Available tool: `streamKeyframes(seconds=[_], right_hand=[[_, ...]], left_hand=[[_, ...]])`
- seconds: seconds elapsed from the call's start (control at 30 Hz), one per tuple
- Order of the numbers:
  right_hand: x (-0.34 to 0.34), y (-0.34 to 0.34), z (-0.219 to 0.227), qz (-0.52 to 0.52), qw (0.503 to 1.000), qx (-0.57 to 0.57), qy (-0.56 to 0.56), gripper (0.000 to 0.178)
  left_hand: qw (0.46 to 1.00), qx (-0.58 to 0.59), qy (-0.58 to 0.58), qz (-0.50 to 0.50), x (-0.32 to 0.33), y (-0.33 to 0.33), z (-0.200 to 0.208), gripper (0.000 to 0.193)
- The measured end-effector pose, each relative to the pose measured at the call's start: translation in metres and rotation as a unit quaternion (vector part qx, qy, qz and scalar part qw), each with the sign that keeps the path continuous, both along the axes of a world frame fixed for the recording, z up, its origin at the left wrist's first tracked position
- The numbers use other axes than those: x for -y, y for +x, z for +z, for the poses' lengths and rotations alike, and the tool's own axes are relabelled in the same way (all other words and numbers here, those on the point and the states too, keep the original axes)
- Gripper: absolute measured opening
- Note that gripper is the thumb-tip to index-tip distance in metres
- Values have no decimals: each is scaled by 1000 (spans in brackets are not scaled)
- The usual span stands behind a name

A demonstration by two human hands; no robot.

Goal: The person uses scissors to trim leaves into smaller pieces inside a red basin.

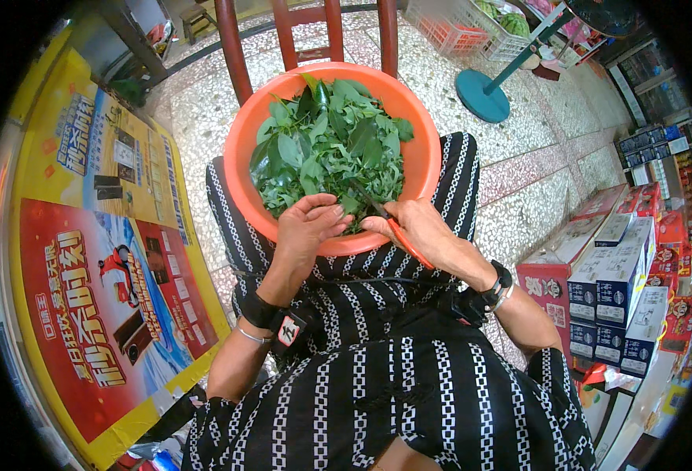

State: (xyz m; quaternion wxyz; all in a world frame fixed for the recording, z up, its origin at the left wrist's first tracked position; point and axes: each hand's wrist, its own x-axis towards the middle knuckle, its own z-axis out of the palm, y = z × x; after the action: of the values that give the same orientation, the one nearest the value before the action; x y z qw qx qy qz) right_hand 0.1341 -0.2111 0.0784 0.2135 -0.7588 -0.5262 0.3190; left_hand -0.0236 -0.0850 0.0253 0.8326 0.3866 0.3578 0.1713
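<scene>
On my lap rests an orange plastic basin (237, 165), heaped with green leaves (338, 141). At its near rim my left hand (311, 225) has its fingers curled together on some leaves, just left of the scissors. My right hand (423, 229) grips a pair of scissors with red-orange handles (409, 245). The dark blades point up and left into the leaves, and their tips are partly lost among the greens. Both wrists wear dark bands and bracelets.
A wooden chair (307, 35) stands just beyond the basin. To the right are a teal fan base (482, 96) and stacked boxes (613, 271); farther back are plastic crates (448, 31). A yellow and red printed panel (110, 267) lines my left side.
</scene>
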Motion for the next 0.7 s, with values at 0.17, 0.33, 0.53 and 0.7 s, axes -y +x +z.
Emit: streamKeyframes(seconds=[0.17, 0.33, 0.53, 0.7], right_hand=[[1, -3, 4, 28, 997, 50, 52, 53], [-3, -9, 10, 91, 990, 86, -60, 58], [-10, -10, 13, 63, 996, 53, -44, 56], [-10, 2, 2, -9, 999, 14, -29, 58]], left_hand=[[998, 36, -14, 49, 0, -4, 2, 24], [999, 37, 30, 18, 2, -6, 6, 29], [999, 27, 32, 3, 5, -3, 5, 30], [980, -29, 192, 45, -23, 3, -19, 26]])
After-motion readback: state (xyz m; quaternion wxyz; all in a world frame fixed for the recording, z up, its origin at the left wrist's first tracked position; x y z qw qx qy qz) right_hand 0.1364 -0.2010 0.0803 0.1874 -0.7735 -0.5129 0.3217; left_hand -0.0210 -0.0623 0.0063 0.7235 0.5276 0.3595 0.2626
